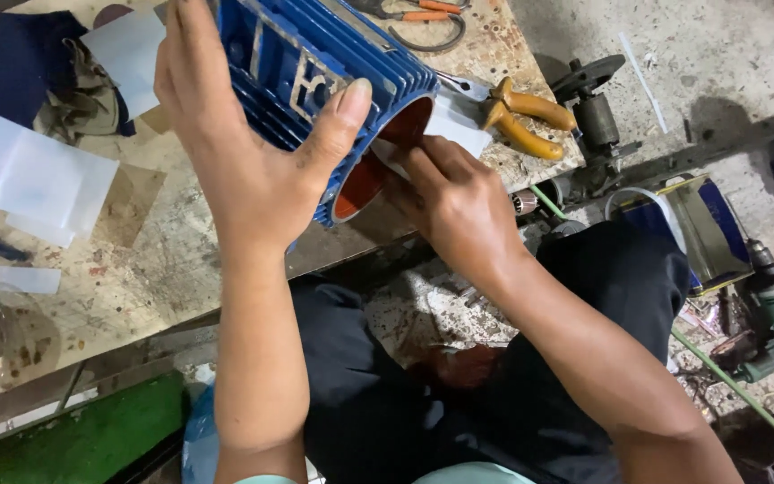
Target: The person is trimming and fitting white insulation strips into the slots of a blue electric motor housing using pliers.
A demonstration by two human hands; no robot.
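Bare forearms reach up to a blue finned housing [315,72] on the bench [136,269]; left hand [244,152] grips its ribs, right hand [459,202] pinches white paper [445,134] at its mouth, fingertips hidden. Yellow-handled pliers [526,121] lie just beyond; the housing's top is cropped.

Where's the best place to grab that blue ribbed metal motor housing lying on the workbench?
Grip the blue ribbed metal motor housing across its finned outer wall from above, as the left hand does: the ribs probably resist slipping, and its open end stays clear for the right hand.
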